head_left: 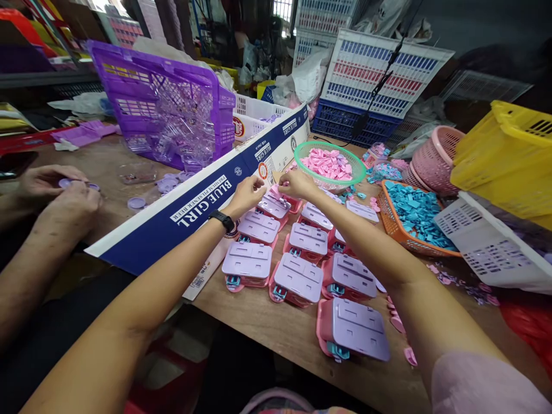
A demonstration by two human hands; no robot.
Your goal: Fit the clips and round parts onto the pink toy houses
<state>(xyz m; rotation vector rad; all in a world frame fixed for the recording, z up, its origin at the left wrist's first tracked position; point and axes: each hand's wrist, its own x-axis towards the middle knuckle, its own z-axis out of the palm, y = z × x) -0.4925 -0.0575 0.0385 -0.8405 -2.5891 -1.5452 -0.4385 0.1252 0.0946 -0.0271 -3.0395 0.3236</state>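
**A:** Just under my fingertips, far row: where's the case?

**B:** Lilac-lidded case (pixel 272 207) sits right below both hands, long side running left-right between them. My left hand (pixel 248 194) and right hand (pixel 298 184) nearly meet above it, fingertips pinched. On what, I can't tell.

**A:** Nearer hand?

**B:** Even. Green bowl (pixel 345 182) of pink chips lies just beyond my right.

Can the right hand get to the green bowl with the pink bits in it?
Probably yes. The right hand is over the lilac cases, just beside the green bowl. The bowl's top is open and nothing stands between them. The pink bits are piled high inside.
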